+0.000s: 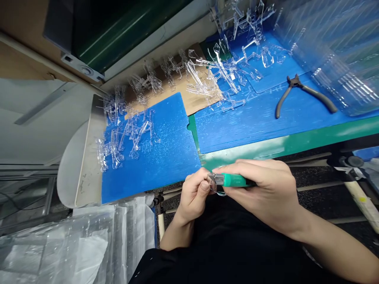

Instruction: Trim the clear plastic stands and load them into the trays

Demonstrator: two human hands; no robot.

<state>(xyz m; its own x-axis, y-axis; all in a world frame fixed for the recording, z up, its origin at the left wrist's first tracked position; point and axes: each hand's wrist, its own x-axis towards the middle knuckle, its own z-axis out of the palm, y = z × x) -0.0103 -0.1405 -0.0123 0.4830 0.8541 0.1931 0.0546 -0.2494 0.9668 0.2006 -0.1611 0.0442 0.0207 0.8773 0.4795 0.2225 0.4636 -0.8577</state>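
In front of the dark clothing, my left hand (193,194) pinches a small clear plastic part (212,184) between thumb and fingers. My right hand (263,189) is wrapped around a green utility knife (235,180). The knife's grey metal front end meets the plastic part at my left fingertips. Its blade edge and much of the part are hidden by the fingers. Beyond both hands lie blue sheets (171,157), with several clear plastic sprue pieces (137,132) on the left one.
Grey-handled cutting pliers (296,83) lie spread on the right blue sheet. More clear sprues (222,73) heap along the back over cardboard (174,94). A clear plastic tray (340,59) stands at right. Plastic bags (97,236) are at lower left, and a dark green roller (118,31) is overhead.
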